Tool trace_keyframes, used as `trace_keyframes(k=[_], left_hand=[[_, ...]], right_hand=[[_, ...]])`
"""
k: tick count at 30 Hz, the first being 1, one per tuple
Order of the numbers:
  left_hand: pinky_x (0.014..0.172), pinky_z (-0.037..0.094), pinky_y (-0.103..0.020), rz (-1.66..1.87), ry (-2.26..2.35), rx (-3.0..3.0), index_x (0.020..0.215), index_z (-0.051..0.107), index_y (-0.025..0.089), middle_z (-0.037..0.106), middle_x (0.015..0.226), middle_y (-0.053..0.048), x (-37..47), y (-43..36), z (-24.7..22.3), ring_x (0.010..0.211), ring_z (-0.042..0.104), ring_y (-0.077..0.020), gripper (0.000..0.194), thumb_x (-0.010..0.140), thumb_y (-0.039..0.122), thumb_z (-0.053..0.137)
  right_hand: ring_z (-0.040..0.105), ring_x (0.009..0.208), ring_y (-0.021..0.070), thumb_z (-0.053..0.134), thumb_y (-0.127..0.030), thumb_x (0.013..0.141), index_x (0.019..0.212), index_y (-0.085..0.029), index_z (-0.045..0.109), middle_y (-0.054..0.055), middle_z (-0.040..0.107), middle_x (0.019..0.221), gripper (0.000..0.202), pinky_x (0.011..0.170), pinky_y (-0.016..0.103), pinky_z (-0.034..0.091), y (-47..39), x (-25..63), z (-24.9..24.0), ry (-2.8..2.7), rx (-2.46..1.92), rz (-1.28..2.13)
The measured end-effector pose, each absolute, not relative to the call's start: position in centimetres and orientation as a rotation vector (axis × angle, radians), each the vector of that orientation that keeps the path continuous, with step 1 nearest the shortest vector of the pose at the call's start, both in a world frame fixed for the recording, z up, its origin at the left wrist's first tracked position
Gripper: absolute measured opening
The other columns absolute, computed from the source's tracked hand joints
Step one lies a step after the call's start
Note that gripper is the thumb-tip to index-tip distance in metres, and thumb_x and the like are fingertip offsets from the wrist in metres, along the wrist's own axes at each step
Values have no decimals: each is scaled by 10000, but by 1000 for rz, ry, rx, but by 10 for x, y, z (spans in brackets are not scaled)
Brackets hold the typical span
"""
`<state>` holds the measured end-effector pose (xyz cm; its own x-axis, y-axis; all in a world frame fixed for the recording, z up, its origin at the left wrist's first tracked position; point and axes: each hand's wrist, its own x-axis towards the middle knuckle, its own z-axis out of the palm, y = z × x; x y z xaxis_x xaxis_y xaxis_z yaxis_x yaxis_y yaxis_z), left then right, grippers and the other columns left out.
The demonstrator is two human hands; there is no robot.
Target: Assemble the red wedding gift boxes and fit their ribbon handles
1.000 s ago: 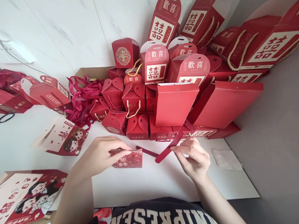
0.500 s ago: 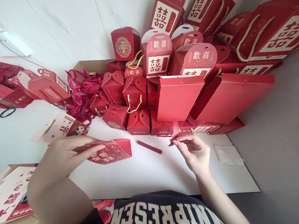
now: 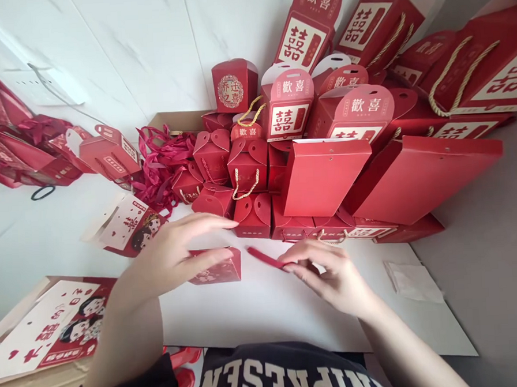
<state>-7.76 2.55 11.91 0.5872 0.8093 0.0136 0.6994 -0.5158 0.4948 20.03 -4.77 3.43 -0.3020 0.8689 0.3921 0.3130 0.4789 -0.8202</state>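
Note:
My left hand (image 3: pixel 179 252) is over a small red patterned box (image 3: pixel 219 268) lying on the white table; its fingers are stretched out and apart, not wrapped round the box. Between the thumb and fingers of my right hand (image 3: pixel 318 268) is the right end of a narrow dark red strip (image 3: pixel 264 258). The strip's other end points left, toward the box. Part of the box is hidden behind my left hand.
Red boxes (image 3: pixel 251 217), some with rope handles, are stacked along the back. Dark red ribbons (image 3: pixel 164 164) are heaped left of them. Printed flat cartons (image 3: pixel 53 331) lie at the left. A white packet (image 3: pixel 414 280) is on the right of the table (image 3: pixel 257 326).
My left hand has opened and let go of the red box, now on the table. My right hand no longer holds the ribbon and has taken the strip. The view has shifted left.

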Motion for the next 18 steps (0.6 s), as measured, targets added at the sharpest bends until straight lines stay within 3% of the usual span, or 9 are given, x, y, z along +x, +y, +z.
trace_keyframes(k=[3,6,10,15,18], left_hand=[[944,526,-265,272,981,2446,1173,740,295,743,1173,7,-52,27,130,1065,698,-217,338,884,451,658],[766,549,-232,216,918,2408,950,802,267,787,918,17,-40,31,140,824,738,-175,275,954,390,556],[617,529,-217,236,1026,2312,1010,789,250,774,778,15,-37,38,152,684,728,-166,330,948,454,537],[629,548,-232,26,1108,2147,762,775,220,760,702,-4,-50,62,171,651,729,-174,379,932,467,543],[660,578,-274,103,1387,1955,899,783,181,776,801,-62,-78,108,186,696,730,-197,370,873,512,620]], right_hand=[[694,873,158,554,-173,987,1084,-222,685,58,720,966,170,773,274,580,-40,186,60,-1948,-839,739],[709,862,162,555,-185,987,1067,-230,689,54,727,953,163,754,272,597,-32,178,73,-1870,-871,637],[710,808,157,560,-173,977,1017,-232,696,46,728,913,153,666,244,587,-22,177,74,-1784,-983,522],[690,783,149,563,-180,976,1006,-217,691,46,713,887,137,609,222,550,-17,182,67,-1775,-1046,506],[684,788,157,568,-202,976,969,-208,694,52,714,881,126,604,225,538,-18,190,61,-1725,-1131,541]])
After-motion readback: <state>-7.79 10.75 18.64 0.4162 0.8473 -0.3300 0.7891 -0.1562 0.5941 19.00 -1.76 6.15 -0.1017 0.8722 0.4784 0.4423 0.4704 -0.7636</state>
